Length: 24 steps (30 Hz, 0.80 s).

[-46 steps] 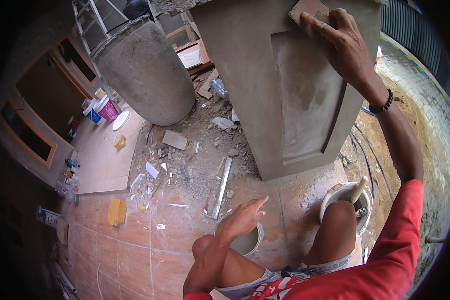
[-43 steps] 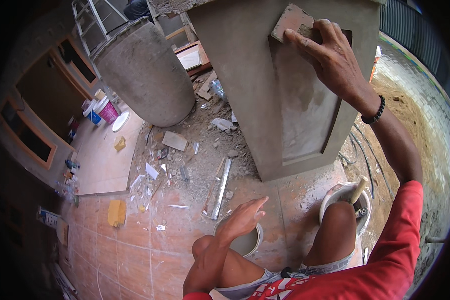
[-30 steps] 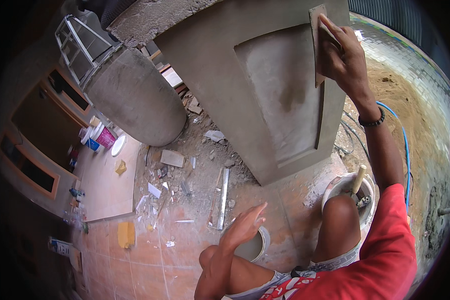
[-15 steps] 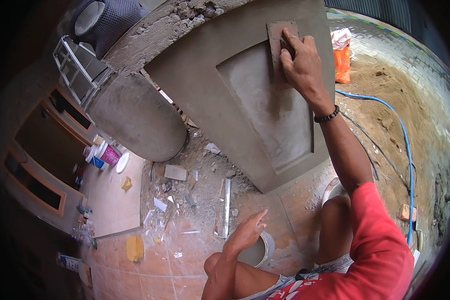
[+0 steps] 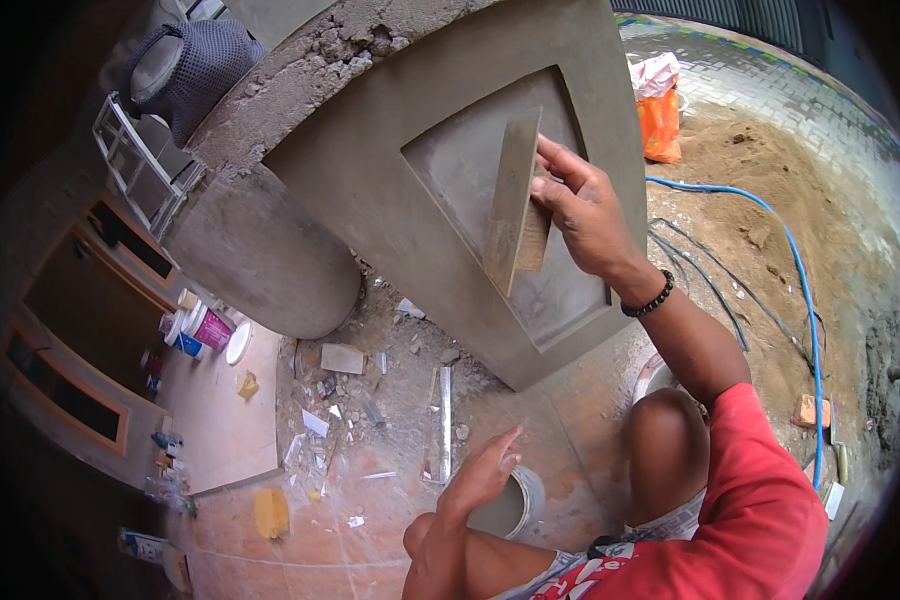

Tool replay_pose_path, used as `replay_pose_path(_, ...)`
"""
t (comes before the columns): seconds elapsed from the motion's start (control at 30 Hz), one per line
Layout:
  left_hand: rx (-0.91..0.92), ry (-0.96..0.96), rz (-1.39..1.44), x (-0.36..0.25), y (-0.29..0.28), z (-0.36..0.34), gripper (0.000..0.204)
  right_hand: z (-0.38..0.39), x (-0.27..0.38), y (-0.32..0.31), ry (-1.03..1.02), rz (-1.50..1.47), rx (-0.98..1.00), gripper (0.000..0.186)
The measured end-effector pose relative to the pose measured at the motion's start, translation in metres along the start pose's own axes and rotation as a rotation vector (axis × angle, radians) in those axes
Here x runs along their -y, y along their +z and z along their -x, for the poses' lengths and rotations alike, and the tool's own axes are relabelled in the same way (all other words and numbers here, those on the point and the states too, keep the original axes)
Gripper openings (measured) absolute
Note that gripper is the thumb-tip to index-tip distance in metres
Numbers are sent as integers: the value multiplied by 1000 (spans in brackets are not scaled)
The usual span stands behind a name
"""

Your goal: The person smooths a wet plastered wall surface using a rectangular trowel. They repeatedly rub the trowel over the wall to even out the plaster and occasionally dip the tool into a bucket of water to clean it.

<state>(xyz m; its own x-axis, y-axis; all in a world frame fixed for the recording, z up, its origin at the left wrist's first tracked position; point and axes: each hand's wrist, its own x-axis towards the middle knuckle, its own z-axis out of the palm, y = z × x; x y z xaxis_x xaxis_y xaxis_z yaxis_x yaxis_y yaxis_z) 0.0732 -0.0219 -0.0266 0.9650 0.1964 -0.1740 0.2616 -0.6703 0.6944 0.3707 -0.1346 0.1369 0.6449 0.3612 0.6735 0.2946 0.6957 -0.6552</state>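
Observation:
My right hand (image 5: pixel 587 212) grips a flat rectangular plastering float (image 5: pixel 508 205), held tilted nearly edge-on in front of the recessed panel (image 5: pixel 580 300) of a grey plastered column (image 5: pixel 360 145); I cannot tell if it touches. Below, my left hand (image 5: pixel 480 470) is open with fingers extended, empty, beside a bucket of grey liquid (image 5: pixel 502 510), its forearm at my left knee. Another bucket (image 5: pixel 646 370) is mostly hidden behind my right knee.
Round grey concrete pillar (image 5: pixel 255 260), ladder (image 5: pixel 120 150) and mesh-covered object (image 5: pixel 185 75) at left; paint pails (image 5: pixel 202 325) near the doorway; rubble (image 5: pixel 340 358) on the ground; blue hose (image 5: pixel 800 270), sand (image 5: pixel 760 160) and orange bag (image 5: pixel 658 130) at right.
My right hand has moved with the float from the column's upper part down and left over the panel, turning it edge-on. The view has shifted; my left hand stays over the bucket.

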Motion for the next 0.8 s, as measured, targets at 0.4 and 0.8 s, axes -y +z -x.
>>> replay_pose_path(0.4, 39, 5, -29, 7, 3, -9, 46, -41, -13, -17, 34, -627, -121, 44)
replay_pose_path(0.8, -60, 153, -76, 24, 9, -2, 46, 0, -22, 22, 147, -108, 121, 48)
